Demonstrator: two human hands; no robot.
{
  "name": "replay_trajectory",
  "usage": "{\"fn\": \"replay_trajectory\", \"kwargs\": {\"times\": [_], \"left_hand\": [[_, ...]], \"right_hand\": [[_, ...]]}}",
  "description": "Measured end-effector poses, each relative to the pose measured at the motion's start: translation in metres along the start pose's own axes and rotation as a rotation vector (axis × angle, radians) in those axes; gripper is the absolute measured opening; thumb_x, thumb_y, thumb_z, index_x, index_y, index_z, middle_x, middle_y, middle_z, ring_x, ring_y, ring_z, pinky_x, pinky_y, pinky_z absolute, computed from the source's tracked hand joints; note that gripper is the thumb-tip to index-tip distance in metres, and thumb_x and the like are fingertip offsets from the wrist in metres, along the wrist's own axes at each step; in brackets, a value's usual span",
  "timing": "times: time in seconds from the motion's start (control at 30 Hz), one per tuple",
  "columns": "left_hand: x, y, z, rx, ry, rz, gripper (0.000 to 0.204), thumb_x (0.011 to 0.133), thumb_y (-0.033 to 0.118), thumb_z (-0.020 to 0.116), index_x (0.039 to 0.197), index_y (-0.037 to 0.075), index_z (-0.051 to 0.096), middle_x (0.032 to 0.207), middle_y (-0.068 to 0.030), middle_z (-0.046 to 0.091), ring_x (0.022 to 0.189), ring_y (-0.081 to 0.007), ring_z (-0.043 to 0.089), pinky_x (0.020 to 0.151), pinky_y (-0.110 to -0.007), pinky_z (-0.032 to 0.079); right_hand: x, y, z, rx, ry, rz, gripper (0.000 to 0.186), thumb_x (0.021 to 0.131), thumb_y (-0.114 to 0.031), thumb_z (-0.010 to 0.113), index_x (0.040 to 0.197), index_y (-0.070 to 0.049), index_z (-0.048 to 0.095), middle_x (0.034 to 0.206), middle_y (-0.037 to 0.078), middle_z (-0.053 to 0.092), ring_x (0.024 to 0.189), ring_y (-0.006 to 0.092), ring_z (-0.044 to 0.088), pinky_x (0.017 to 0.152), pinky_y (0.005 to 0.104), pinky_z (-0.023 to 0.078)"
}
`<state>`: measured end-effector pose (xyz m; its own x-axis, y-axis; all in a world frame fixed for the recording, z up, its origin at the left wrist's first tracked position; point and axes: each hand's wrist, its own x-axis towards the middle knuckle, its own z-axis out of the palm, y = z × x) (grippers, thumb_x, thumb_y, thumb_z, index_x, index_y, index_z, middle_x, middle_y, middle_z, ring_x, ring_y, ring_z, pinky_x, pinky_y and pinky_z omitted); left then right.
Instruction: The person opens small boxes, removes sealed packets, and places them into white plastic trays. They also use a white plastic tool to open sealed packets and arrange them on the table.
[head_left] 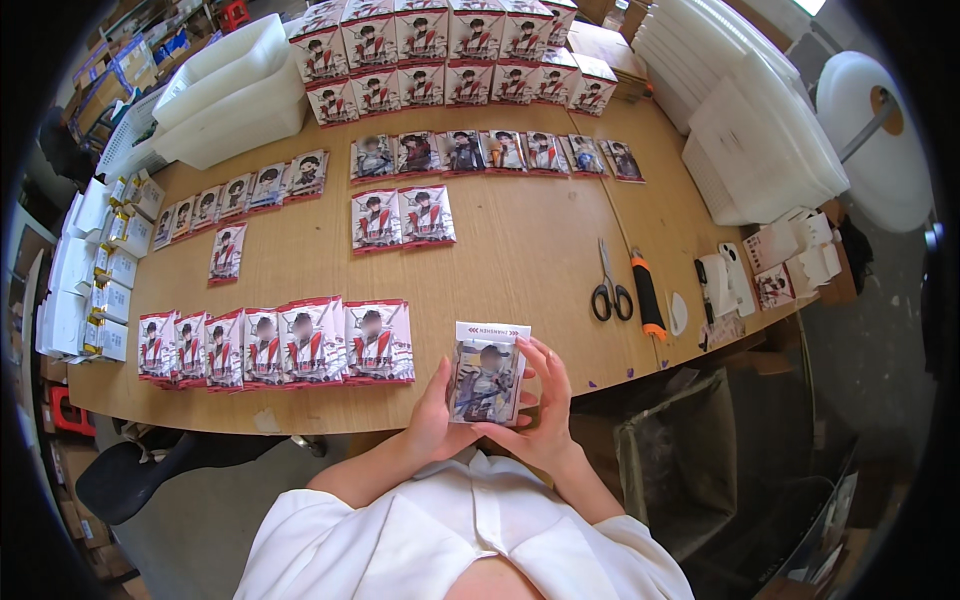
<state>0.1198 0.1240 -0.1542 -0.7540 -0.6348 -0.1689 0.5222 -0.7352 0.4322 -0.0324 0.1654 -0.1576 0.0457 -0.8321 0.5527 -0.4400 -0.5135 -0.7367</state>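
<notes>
Close to my body at the table's front edge, I hold up a picture card [484,388] with an illustrated figure on it. A white piece with a printed band [493,331] shows above its top edge; whether this is a second card or a wrapper I cannot tell. My left hand [432,420] grips the left side and lower edge. My right hand [547,405] has its fingers along the right edge and its thumb at the lower front. To the left lies a row of red-and-white foil packs [378,342], overlapping in stacks. Two more such packs [427,215] lie farther ahead.
Rows of picture cards [465,152] lie across the far table. Behind them stand stacked boxes [420,85]. White bins [235,95] and crates [765,150] flank these. Scissors [604,295], an orange-and-black cutter [646,295] and a phone [737,278] lie right. Small white boxes [110,265] line the left edge.
</notes>
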Motion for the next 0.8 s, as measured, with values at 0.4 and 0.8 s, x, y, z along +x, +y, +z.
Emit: {"fn": "replay_trajectory", "kwargs": {"times": [0.4,0.8], "left_hand": [[-0.003,0.005,-0.002,0.145,-0.049,0.067,0.074,0.073,0.020,0.055,0.141,0.002,0.031,0.134,-0.0184,0.046,0.120,-0.0353,0.050,0.100,-0.047,0.043],[-0.005,0.010,-0.006,0.103,-0.057,0.086,0.073,0.074,0.008,0.056,0.141,0.003,0.027,0.136,-0.0199,0.043,0.123,-0.0348,0.047,0.102,-0.045,0.041]], "right_hand": [[0.003,0.000,0.000,-0.010,0.017,-0.017,0.108,0.065,-0.019,0.086,0.144,-0.006,0.015,0.139,0.023,0.041,0.128,0.0382,0.039,0.097,0.0456,0.038],[0.008,0.003,0.007,0.012,0.026,-0.018,0.106,0.063,-0.018,0.087,0.144,-0.006,0.020,0.137,0.021,0.043,0.121,0.0367,0.044,0.090,0.0445,0.045]]}}
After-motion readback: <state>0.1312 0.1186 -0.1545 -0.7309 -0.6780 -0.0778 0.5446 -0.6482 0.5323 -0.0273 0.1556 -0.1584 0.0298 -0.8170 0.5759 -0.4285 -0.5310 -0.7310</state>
